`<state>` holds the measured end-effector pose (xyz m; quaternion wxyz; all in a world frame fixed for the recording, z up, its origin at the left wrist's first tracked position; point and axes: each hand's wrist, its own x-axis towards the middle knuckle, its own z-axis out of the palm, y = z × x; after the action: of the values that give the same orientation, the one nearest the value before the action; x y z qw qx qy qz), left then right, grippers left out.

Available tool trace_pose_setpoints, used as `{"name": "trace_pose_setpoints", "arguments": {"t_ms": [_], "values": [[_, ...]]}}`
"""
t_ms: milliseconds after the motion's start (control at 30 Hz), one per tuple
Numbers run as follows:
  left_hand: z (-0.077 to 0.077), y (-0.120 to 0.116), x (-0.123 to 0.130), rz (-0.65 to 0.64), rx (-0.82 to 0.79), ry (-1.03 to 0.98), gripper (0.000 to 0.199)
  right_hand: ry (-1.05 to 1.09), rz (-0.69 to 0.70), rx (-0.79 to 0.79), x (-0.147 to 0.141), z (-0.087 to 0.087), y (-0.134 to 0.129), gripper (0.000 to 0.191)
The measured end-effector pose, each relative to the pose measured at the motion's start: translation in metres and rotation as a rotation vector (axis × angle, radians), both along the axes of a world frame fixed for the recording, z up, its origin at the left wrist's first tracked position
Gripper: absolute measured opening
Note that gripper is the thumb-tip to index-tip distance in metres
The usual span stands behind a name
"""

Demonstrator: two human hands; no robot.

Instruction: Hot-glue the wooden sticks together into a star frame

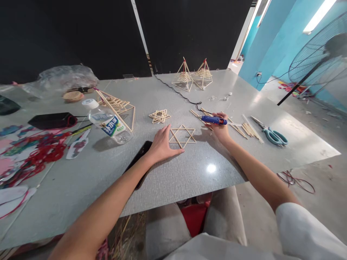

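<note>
Shiny table (173, 180) (under stick star (176, 139)), blue wall (288, 39)

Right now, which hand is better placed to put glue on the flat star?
Right, likely: the right hand has the blue glue gun in its grip, near the flat star. The left hand is spread at the star's left side, toolless.
</note>
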<state>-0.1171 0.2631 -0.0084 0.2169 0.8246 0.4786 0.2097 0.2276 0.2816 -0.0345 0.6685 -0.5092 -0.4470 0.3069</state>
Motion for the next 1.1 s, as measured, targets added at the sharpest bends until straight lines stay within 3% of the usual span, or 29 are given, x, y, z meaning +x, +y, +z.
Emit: {"name": "trace_pose_setpoints", "arguments": {"t_ms": [167, 333, 533, 933, 1100], "values": [[-0.002, -0.001, 0.000, -0.017, 0.054, -0.019, 0.136, -0.148, -0.025, 0.106, 0.004, -0.001, 0.003, 0.084], [-0.004, 0.000, 0.001, -0.028, 0.089, -0.025, 0.136, -0.160, 0.009, 0.130, -0.002, -0.002, 0.002, 0.085], [-0.007, 0.000, 0.003, -0.034, 0.089, 0.018, 0.138, -0.267, -0.069, 0.102, -0.003, 0.001, -0.002, 0.064], [0.000, -0.004, 0.010, -0.012, 0.063, 0.055, 0.132, -0.134, 0.060, 0.110, -0.017, 0.002, -0.004, 0.058], [0.000, -0.006, 0.011, -0.013, 0.085, 0.076, 0.128, -0.157, 0.047, 0.076, -0.016, 0.004, -0.007, 0.054]]}}
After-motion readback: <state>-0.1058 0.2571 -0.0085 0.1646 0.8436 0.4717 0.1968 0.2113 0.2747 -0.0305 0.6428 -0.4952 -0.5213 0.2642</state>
